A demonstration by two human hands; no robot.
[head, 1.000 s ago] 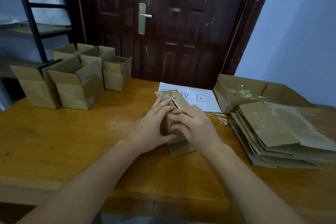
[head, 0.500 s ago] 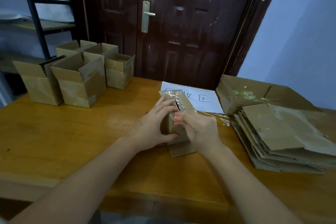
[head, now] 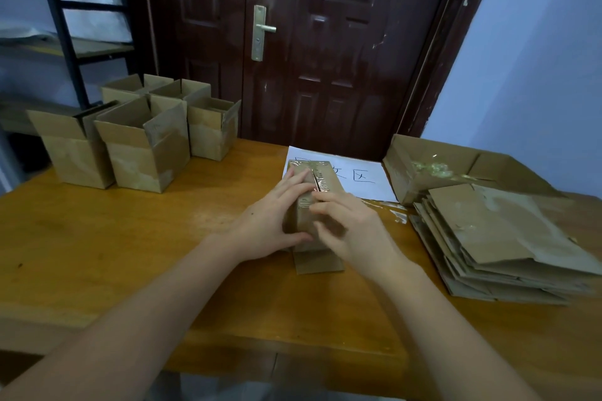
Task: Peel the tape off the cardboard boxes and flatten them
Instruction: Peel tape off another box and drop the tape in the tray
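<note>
Left hand [head: 270, 221] gripping light, crushable box [head: 325, 177], right hand [head: 351, 228] pinching at slick tape [head: 317, 182] end, best lifted from its seam edge.

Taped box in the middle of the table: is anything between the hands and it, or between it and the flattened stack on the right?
Nothing visible. Both the left hand and right hand already hold the box. Between it and the stack lie only bare table and a few tape scraps.
</note>
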